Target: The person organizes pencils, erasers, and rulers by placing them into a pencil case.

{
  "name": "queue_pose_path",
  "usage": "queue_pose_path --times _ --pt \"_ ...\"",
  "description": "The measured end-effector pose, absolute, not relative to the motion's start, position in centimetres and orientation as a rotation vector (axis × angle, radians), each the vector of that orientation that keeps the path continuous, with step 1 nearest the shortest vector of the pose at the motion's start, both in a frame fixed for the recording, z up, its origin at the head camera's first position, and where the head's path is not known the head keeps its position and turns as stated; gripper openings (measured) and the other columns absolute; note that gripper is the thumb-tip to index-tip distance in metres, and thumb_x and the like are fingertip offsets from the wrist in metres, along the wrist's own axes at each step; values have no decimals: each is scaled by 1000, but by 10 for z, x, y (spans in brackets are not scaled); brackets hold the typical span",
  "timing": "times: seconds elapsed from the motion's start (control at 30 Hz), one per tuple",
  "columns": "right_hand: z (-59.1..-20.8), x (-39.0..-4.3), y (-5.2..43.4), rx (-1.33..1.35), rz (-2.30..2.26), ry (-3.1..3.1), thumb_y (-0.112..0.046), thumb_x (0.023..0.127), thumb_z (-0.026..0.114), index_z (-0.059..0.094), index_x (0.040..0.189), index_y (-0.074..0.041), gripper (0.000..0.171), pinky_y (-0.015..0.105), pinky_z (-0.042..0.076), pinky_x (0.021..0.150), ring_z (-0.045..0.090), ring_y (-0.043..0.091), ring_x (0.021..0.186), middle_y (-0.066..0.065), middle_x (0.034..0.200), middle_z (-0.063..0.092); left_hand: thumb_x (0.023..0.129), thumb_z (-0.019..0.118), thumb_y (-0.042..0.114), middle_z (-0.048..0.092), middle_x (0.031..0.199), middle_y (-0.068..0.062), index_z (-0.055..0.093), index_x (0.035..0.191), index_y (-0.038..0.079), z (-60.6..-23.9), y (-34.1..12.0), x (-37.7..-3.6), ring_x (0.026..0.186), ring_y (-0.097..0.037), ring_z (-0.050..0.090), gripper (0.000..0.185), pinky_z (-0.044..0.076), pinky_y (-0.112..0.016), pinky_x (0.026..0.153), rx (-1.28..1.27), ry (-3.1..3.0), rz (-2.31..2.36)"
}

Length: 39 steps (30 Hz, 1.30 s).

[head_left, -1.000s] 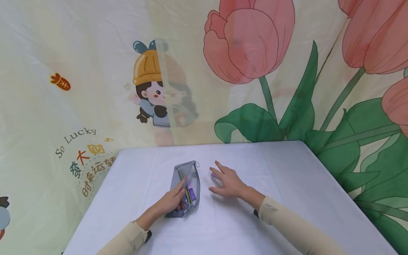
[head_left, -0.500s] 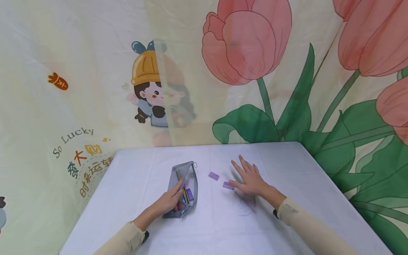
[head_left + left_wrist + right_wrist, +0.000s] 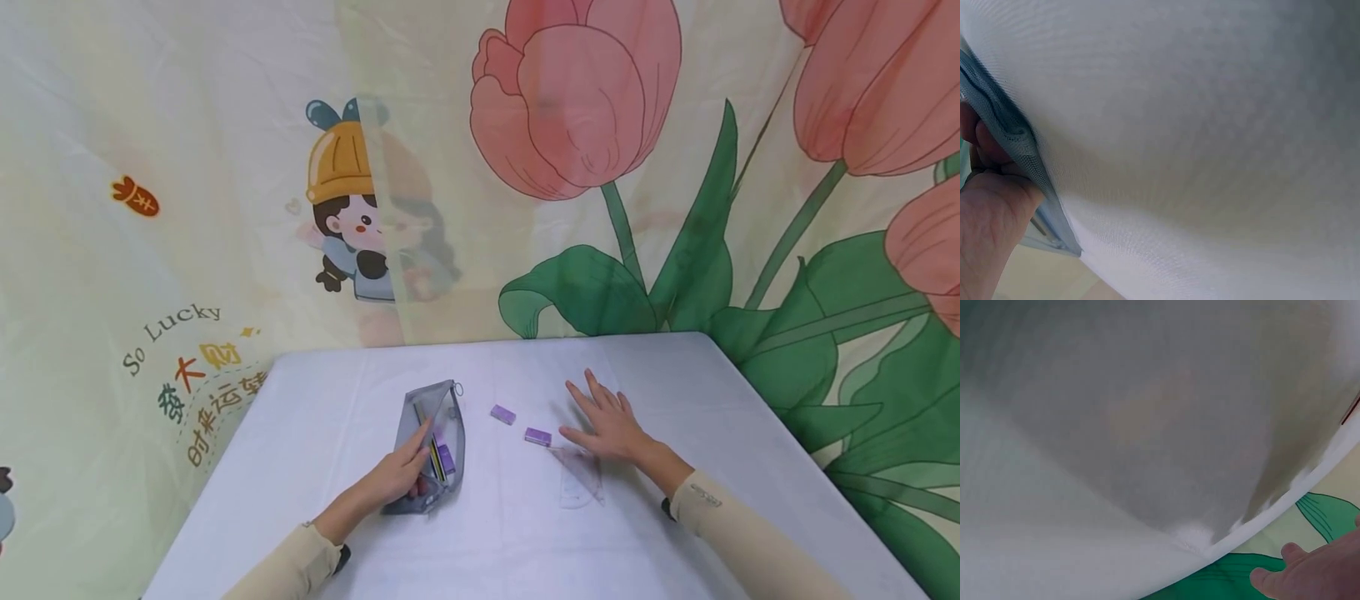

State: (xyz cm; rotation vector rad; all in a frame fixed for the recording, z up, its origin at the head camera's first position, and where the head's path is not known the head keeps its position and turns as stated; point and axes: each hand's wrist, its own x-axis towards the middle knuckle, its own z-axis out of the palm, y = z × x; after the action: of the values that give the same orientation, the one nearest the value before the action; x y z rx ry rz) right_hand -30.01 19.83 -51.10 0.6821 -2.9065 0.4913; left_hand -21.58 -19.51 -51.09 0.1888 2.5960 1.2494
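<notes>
My left hand (image 3: 393, 479) grips the lower left side of a grey mesh pencil case (image 3: 414, 422), its zip side gaping to the right. Inside lie thin yellow-and-black pencils (image 3: 437, 461) and a purple block (image 3: 447, 458). The left wrist view has the fingers curled on the mesh (image 3: 1021, 147). Hovering over the right part of the table, my right hand (image 3: 611, 431) spreads its fingers and holds nothing. To its left lie two small purple blocks, one farther off (image 3: 502, 414) and one nearer (image 3: 537, 437). A clear set square (image 3: 587, 477) lies below the hand, its top partly covered.
A white cloth covers the table (image 3: 495, 542). Behind it hangs a curtain (image 3: 450, 317) printed with tulips and a cartoon figure. A small ring hangs from the zip end (image 3: 460, 389) of the pencil case.
My right hand has moved right, its fingers still spread, uncovering both purple blocks and most of the set square. The left hand and the pencil case stay in place.
</notes>
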Motion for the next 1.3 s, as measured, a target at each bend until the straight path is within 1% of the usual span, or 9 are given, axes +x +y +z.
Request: queue_pose_path --times 0.3,0.6,0.77,0.9,1.03,1.13,1.23,1.3 --pt "-514 -301 196 681 507 -2911 -64 90 53 25 158 -20 86 74 14 110 27 47 145 20 165 8 108 37 27 62 65 -5 7 160 31 -507 -196 -215 58 -17 57 60 45 -32 68 260 2617 1224" --pt "-512 -298 197 699 492 -2928 -64 90 55 28 157 -19 85 74 13 110 26 47 145 21 165 9 109 36 27 61 66 -4 4 160 32 -513 -195 -214 60 -16 58 60 46 -36 75 240 2618 1201" --pt "-514 -297 196 732 433 -2934 -65 91 52 31 157 -20 83 74 10 110 23 47 147 20 165 10 109 36 28 61 65 -4 5 160 32 -515 -196 -212 60 -17 58 60 45 -35 73 236 2605 1206" --pt "-511 -299 193 760 400 -2921 -66 91 51 31 156 -20 82 73 10 111 23 47 146 19 165 11 109 36 28 62 65 -5 5 160 32 -513 -196 -213 60 -17 59 61 45 -34 73 245 2599 1212" --pt "-504 -302 187 792 439 -2910 -65 90 54 31 156 -20 83 73 13 111 24 47 146 18 165 13 108 36 28 62 65 -5 5 160 32 -509 -196 -216 60 -17 59 60 46 -34 73 244 2608 1210" --pt "-500 -304 180 832 496 -2926 -65 88 58 33 156 -17 86 72 15 111 26 47 146 19 164 17 108 36 28 62 65 -4 6 160 33 -507 -196 -217 60 -16 58 60 46 -36 76 230 2624 1200" --pt "-497 -305 173 855 520 -2971 -66 85 61 37 154 -15 89 68 22 111 32 45 143 20 160 28 108 36 28 61 65 -4 6 160 34 -507 -196 -218 59 -16 58 60 46 -37 79 217 2628 1190" --pt "-496 -304 170 859 539 -3000 -66 83 65 41 151 -14 89 67 28 108 38 43 140 20 154 37 108 36 28 62 65 -3 5 160 35 -508 -196 -218 59 -16 58 60 46 -37 79 214 2623 1190"
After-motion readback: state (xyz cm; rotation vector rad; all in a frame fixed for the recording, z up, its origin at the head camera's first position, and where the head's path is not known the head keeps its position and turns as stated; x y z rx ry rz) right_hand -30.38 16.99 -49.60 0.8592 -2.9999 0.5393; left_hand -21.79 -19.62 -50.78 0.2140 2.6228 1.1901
